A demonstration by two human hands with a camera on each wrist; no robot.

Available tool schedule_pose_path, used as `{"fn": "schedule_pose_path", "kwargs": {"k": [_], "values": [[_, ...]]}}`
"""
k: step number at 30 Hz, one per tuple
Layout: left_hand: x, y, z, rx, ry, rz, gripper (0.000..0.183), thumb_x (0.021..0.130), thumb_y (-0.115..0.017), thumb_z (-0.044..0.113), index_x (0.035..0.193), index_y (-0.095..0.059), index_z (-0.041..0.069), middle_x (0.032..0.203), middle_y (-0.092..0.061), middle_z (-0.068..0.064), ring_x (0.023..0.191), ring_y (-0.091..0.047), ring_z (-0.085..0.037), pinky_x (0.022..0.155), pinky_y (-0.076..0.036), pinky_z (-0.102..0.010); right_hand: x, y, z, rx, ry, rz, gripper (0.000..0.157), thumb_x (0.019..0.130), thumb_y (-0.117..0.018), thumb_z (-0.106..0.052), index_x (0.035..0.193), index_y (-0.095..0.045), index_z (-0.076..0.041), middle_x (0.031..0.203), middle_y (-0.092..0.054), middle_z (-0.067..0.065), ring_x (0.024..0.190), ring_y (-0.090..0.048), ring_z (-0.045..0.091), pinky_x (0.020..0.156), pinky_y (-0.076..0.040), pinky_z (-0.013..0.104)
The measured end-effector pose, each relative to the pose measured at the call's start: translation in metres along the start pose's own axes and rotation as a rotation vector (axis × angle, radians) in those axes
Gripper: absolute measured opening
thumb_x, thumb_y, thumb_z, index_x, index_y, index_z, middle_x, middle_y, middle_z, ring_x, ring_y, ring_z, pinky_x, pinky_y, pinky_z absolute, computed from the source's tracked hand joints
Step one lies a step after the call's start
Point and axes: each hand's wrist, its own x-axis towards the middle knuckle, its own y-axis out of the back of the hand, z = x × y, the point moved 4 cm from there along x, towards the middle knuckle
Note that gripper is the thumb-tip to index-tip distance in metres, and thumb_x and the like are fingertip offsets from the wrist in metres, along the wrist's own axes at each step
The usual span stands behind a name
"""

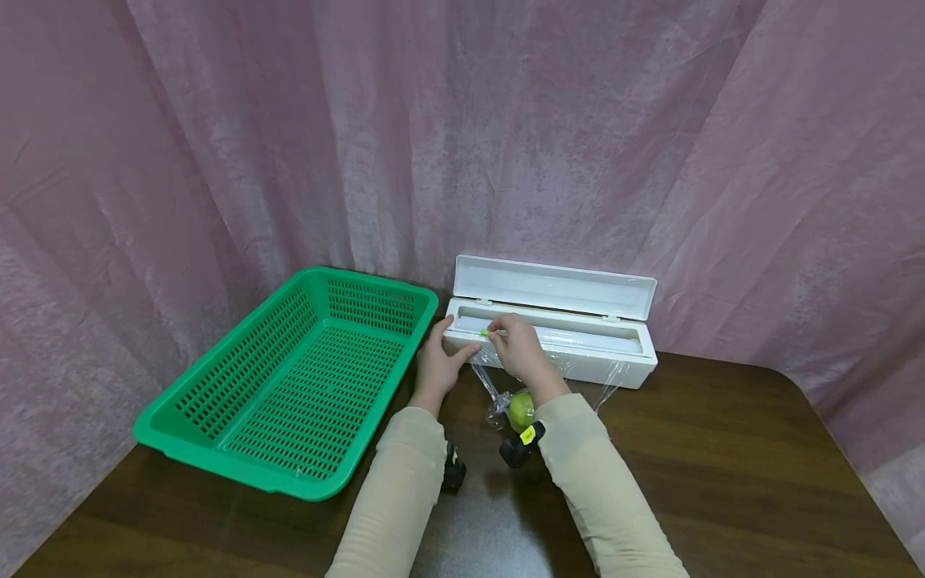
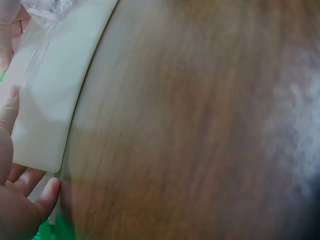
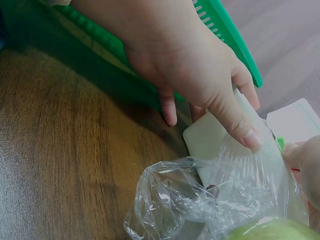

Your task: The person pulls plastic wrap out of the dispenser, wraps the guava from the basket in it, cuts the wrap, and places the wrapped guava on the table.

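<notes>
A white plastic-wrap box (image 1: pixel 600 369) stands on the table with its lid raised and a white roll inside. My left hand (image 1: pixel 437 365) grips the box's left end, thumb (image 3: pixel 242 131) along the front edge. A small green slider (image 1: pixel 485 331) sits on the front rim, pinched between the thumb and fingers of my right hand (image 1: pixel 522 349). Clear plastic wrap (image 3: pixel 165 200) runs down over the box's front and gathers in a crumpled bunch. Beside that bunch, a round green fruit (image 1: pixel 520 411) lies in the wrap before the box, partly hidden by my right forearm.
A large green slatted basket (image 1: pixel 231 470) stands left of the box, close to my left arm. Behind the brown wooden table (image 1: pixel 737 466) hangs a pink curtain (image 1: pixel 462 144). The box's raised lid (image 1: pixel 552 285) leans back near it.
</notes>
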Motion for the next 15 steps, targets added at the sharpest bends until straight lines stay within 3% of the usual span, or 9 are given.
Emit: {"fn": "schedule_pose_path", "kwargs": {"k": [15], "values": [[0.0016, 0.0, -0.0013, 0.0, -0.01, -0.003, 0.074, 0.08, -0.075, 0.035, 0.143, -0.041, 0.017, 0.146, -0.043, -0.008, 0.135, -0.04, -0.028, 0.109, -0.035, -0.045, -0.0005, -0.0006, -0.0009, -0.018, -0.004, -0.01, 0.018, 0.096, -0.052, -0.01, 0.108, -0.061, 0.0, 0.121, -0.056, 0.018, 0.119, -0.052, 0.033, 0.1, -0.044, 0.045]]}}
